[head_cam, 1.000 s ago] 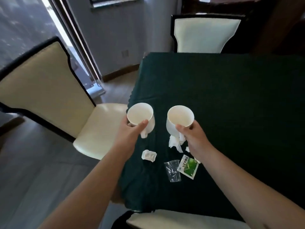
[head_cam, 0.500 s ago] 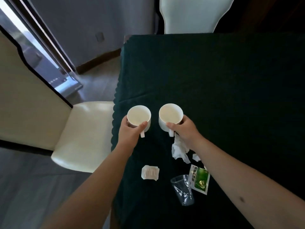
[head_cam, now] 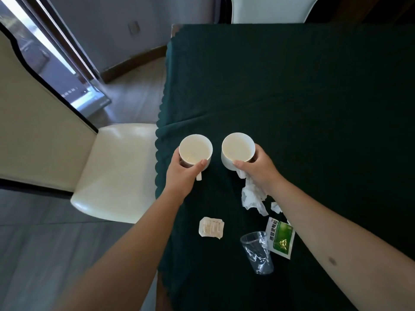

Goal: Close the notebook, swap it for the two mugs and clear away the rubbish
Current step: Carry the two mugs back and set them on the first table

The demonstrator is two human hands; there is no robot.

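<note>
Two white mugs stand side by side near the left edge of the dark green tablecloth point(head_cam: 292, 97). My left hand point(head_cam: 183, 176) grips the left mug point(head_cam: 195, 148) and my right hand point(head_cam: 258, 169) grips the right mug point(head_cam: 238, 147). Both mugs are upright and look empty. Rubbish lies nearer to me: a crumpled white tissue point(head_cam: 252, 197), a small white wrapper point(head_cam: 211, 227), a crushed clear plastic cup point(head_cam: 258, 251) on its side, and a green and white sachet point(head_cam: 280, 237). No notebook is in view.
A cream chair point(head_cam: 116, 167) with a dark frame stands at the table's left side, its seat next to the left mug. Another cream chair point(head_cam: 269, 10) stands at the far end. Grey wooden floor point(head_cam: 45, 254) lies to the left.
Both hands have lowered the mugs toward the cloth and the view has tilted down, closer over the table. The rubbish has stayed where it was.
</note>
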